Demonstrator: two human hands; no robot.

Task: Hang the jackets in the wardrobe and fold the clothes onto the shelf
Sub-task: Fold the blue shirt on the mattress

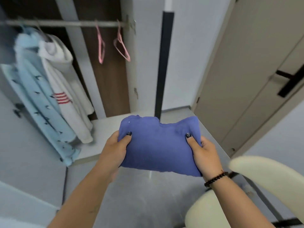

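While both hands carry it, the folded blue garment (pixel 159 145) sits in mid-air just short of the wardrobe shelf (pixel 105 129). Left hand (pixel 115 148) and right hand (pixel 204 153) each grip an end, thumbs on top, fingers curled beneath. Two jackets (pixel 49 89) hang above the shelf's left side. Risk: uneven release lets the fold open; jacket hems may snag it.

A folded blue cloth garment (pixel 158 146) is gripped at its sides by the left hand (pixel 113 149) and right hand (pixel 204 153); behind, a pale-blue patterned jacket (pixel 37 96) and white fleecy jacket (pixel 65 89) hang on the metal wardrobe rail (pixel 65 23); two pink plastic hangers (pixel 121 45) hang bare.
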